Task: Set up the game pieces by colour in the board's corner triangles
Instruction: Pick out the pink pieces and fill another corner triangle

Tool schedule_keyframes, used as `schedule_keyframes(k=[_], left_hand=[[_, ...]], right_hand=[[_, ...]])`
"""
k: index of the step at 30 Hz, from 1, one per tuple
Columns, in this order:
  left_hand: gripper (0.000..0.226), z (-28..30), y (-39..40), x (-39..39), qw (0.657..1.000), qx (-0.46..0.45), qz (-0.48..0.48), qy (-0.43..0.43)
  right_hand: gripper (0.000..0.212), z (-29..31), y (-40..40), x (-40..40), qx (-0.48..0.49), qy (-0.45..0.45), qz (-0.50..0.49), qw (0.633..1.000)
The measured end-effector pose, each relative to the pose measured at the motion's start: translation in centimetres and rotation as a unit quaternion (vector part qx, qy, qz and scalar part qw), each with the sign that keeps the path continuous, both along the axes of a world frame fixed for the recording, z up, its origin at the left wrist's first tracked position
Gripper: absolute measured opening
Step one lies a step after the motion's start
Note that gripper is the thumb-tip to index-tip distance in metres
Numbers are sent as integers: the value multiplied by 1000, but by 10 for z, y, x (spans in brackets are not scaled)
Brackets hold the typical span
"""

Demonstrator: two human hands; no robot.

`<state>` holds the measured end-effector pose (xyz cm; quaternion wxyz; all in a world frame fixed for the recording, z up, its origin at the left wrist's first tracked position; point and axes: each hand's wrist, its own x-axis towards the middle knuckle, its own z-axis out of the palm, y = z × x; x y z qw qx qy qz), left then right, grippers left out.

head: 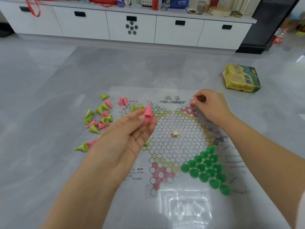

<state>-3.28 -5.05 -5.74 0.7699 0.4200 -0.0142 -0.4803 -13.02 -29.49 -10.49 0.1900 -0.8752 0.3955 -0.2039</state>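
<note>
A clear plastic game board (178,141) printed with circles lies on the grey floor. Dark green cone pieces (208,167) fill its near right triangle. My left hand (130,138) hovers over the board's left side, holding pink cone pieces (147,116) between thumb and fingers. My right hand (209,104) pinches one pink piece (193,101) at the tip of the far right pink triangle (188,109). A loose heap of pink and lime pieces (99,116) lies left of the board. A small cream die (175,134) sits at the board's centre.
A yellow-green game box (241,79) lies on the floor at the far right. White low cabinets (132,25) with cluttered tops run along the back. A red-labelled bottle (279,38) stands by a dark unit. Two pink pieces (123,101) lie on the board's printed text.
</note>
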Motion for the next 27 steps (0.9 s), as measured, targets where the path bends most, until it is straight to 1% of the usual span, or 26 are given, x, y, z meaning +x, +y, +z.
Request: schedule_keyframes(k=[2,4,5,6,8,10,14,17,20,22,23,24,25,27], left_hand=[[26,-1,1,1,1000,-1,-2,-4],[26,-2,2,2,1000,0,-3,-13],[26,-2,2,2,1000,1,-1,-17],[25,-2,2,2,1000,1,3,-19],[24,-2,3,2,1000,1,9,-25],[21,-3,3,2,999,3,14,-32],[19,-2,5,1,999,-1,8,-39],[17,-1,7,1,999,11,7,-44],[15,-2,8,3,997,31,19,-62],[15,0,10,6,997,36,42,-61],[16,2,13,10,996,34,60,-49],[16,4,17,14,996,29,81,-30],[16,5,21,20,995,18,99,-7],[16,7,32,33,992,-4,122,41]], right_hand=[[23,11,8,-1,12,-21,-5,1000],[20,33,27,0,12,-65,13,998],[18,46,41,0,44,-89,42,994],[16,57,58,0,100,-105,88,985],[15,75,93,1,193,-95,189,958],[18,81,114,3,222,-72,244,941],[19,77,127,14,247,-66,241,936],[11,75,133,20,256,-100,233,933],[6,75,141,26,258,-99,241,930],[6,76,144,31,297,-112,234,919],[6,78,144,35,344,-136,224,902],[6,80,143,38,410,-171,209,871],[6,83,141,43,486,-213,191,826],[9,85,138,53,615,-288,139,721]])
